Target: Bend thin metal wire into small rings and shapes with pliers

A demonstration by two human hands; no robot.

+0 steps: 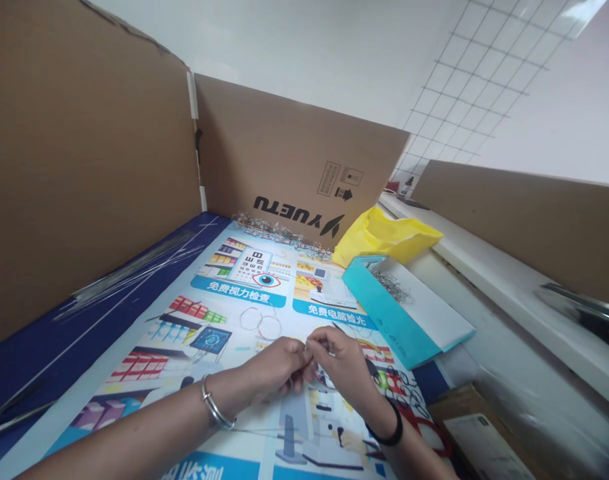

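Note:
My left hand (287, 363) and my right hand (339, 360) meet above the printed poster (264, 420), thumbs and fingertips pinched together. What lies between the fingertips is too small and blurred to make out. Just beyond my left hand, thin wire loops (261, 323) rest on the poster. A dark pointed tip (339, 327) shows behind my right hand, its other end hidden. To the right of my right wrist are several dark-edged rings (409, 387) and a red loop-shaped handle (434, 432), partly covered by the arm.
A turquoise-and-white open box (379, 320) holds tangled thin wire (391, 285). Behind it sits a yellow bag (389, 237). More tangled wire (284, 233) lines the cardboard wall (294, 153). Long straight strands (129, 267) lie at left; a brown carton (477, 427) stands lower right.

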